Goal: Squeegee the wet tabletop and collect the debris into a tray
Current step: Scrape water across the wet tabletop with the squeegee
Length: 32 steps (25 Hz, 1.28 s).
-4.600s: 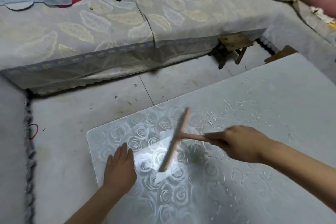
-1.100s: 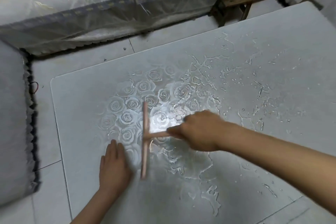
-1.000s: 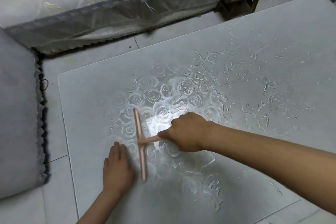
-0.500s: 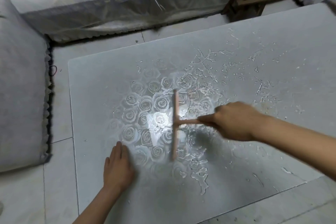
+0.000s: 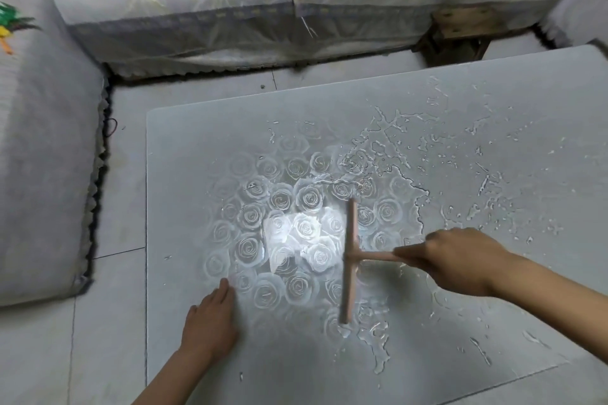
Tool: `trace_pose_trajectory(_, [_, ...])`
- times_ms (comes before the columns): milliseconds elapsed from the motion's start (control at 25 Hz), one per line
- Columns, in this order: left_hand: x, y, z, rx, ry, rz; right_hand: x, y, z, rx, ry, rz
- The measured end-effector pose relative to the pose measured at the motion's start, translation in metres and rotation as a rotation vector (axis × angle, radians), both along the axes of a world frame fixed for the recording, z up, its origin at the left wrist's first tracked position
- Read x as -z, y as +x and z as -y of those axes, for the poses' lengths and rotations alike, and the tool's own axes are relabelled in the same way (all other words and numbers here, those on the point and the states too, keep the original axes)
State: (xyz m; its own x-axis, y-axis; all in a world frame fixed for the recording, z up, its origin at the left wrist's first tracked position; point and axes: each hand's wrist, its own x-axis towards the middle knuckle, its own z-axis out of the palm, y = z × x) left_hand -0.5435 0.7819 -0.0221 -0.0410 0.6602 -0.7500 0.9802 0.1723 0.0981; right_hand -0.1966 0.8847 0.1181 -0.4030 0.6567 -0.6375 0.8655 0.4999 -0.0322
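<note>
Seen from the head camera, a pale grey glossy tabletop with a printed rose pattern (image 5: 184, 148) fills most of the picture, with a bright glare of light (image 5: 296, 233) on its middle. A pinkish-tan T-shaped squeegee (image 5: 350, 256) lies against the wet surface just right of that glare. Its long blade runs from near to far, and its short handle points right. The right hand (image 5: 460, 265) grips that handle, fingers curled round it and knuckles up, the forearm coming in from the lower right.

The left hand (image 5: 210, 319) rests palm down on the tabletop towards the near left, well apart from the blade. Its fingers are straight and together, holding nothing.

Water in beads and thin rivulets (image 5: 394, 148) spreads over the surface right of the blade and out to the far right edge. A ragged pool (image 5: 376, 339) lies at the blade's near end. The stretch left of the blade looks smoother, with few drops.

Beyond the table lies a grey tiled floor (image 5: 125, 181). Behind it stands a low seat under a grey cover with pale leaf shapes and a sheer skirt (image 5: 230, 3). A small brown wooden stool (image 5: 460, 29) stands at the far right, half under that cover. On the left is a grey cushion with a dark scalloped trim (image 5: 39, 158).
</note>
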Motion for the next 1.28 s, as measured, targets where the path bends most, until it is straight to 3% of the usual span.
trace_pose_trajectory(160, [-0.001,-0.006,-0.003,-0.054,0.027,0.094,-0.006,-0.054,-0.004,-0.161,0.098,-0.137])
trace_pose_trajectory(360, [-0.003,-0.027,0.000,-0.247,0.196,0.173,0.033,-0.180,-0.025,-0.294,0.013,-0.199])
trace_pose_trajectory(520, [-0.003,-0.055,0.001,-0.227,0.225,0.039,0.047,-0.120,-0.042,-0.162,-0.028,-0.118])
trace_pose_trajectory(640, [-0.005,-0.068,0.003,-0.250,0.207,0.004,0.013,-0.065,-0.045,-0.047,-0.061,0.033])
trace_pose_trajectory(720, [-0.007,-0.072,0.004,-0.298,0.170,-0.025,-0.004,-0.067,-0.047,-0.086,-0.008,0.052])
trace_pose_trajectory(840, [-0.005,-0.078,0.001,-0.461,0.113,-0.006,0.009,-0.136,-0.051,-0.246,0.028,-0.131])
trace_pose_trajectory(1040, [0.012,-0.095,-0.002,-0.827,0.066,0.111,0.058,-0.277,-0.041,-0.356,-0.135,-0.230])
trace_pose_trajectory(1160, [0.018,-0.107,0.003,-0.822,0.083,0.116,0.065,-0.231,-0.048,-0.290,-0.125,-0.193])
trace_pose_trajectory(1280, [0.020,-0.114,0.008,-0.830,0.082,0.170,0.027,-0.173,-0.061,-0.169,-0.045,-0.022])
